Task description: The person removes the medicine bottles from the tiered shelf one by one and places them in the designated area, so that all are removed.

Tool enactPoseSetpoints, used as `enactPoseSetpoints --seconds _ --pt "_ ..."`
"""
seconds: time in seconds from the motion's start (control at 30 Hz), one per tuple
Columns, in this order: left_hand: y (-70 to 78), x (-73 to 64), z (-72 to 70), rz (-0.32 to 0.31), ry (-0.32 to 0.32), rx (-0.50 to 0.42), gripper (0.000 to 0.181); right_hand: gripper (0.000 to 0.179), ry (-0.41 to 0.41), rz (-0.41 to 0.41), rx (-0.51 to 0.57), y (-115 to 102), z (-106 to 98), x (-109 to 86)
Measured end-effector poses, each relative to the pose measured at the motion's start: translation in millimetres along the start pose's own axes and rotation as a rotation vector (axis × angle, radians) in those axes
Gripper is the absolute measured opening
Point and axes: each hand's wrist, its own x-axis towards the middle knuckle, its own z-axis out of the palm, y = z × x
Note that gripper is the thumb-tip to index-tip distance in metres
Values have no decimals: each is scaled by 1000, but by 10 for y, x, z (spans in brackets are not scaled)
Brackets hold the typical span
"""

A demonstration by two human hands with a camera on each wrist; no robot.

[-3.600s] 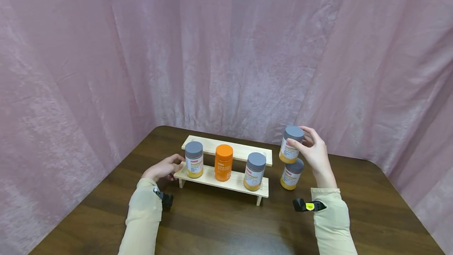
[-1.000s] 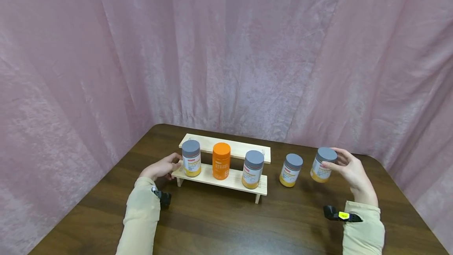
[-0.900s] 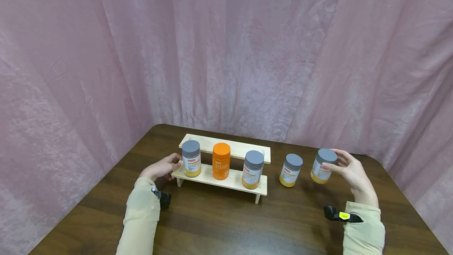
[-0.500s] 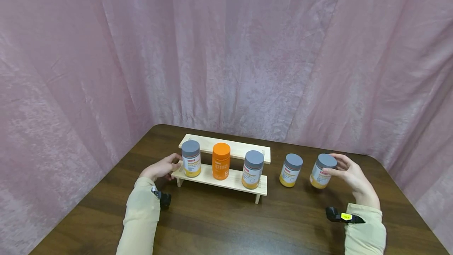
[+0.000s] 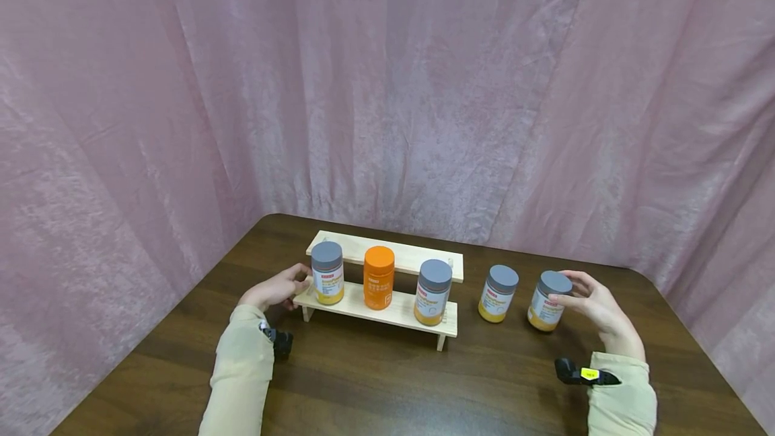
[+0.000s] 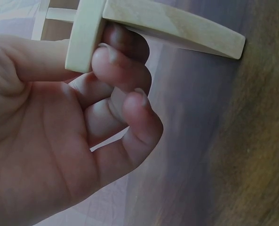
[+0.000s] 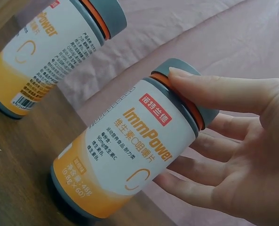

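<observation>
At the far right of the head view, my right hand (image 5: 599, 311) holds a grey-lidded vitamin bottle (image 5: 547, 303) upright at the table surface. In the right wrist view the thumb lies on the lid's edge and the other fingers curve behind the bottle, partly hidden by it. My left hand (image 5: 275, 290) grips the left end of the lower board of a two-tier wooden shelf (image 5: 387, 307). The left wrist view shows the thumb on one face of the board end (image 6: 85, 37) and curled fingers on the other.
The lower tier carries a grey-lidded bottle (image 5: 327, 274), an orange bottle (image 5: 379, 278) and another grey-lidded bottle (image 5: 432, 293). One more grey-lidded bottle (image 5: 498, 293) stands on the brown table (image 5: 387, 389) between the shelf and my right hand. Pink curtains (image 5: 424, 86) hang behind.
My right hand has carried its bottle from above the standing bottle rightward, then lowered it to the table and slightly nearer. The left hand keeps its grip on the shelf.
</observation>
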Motion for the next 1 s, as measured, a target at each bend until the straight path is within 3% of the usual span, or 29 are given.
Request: enactPoseSetpoints --seconds 0.47,1.0 --pt "0 15 11 8 10 10 30 76 -2 -1 -40 -29 -6 -10" --pt "3 -1 9 -13 6 5 31 59 15 -53 -20 -7 -31 -33"
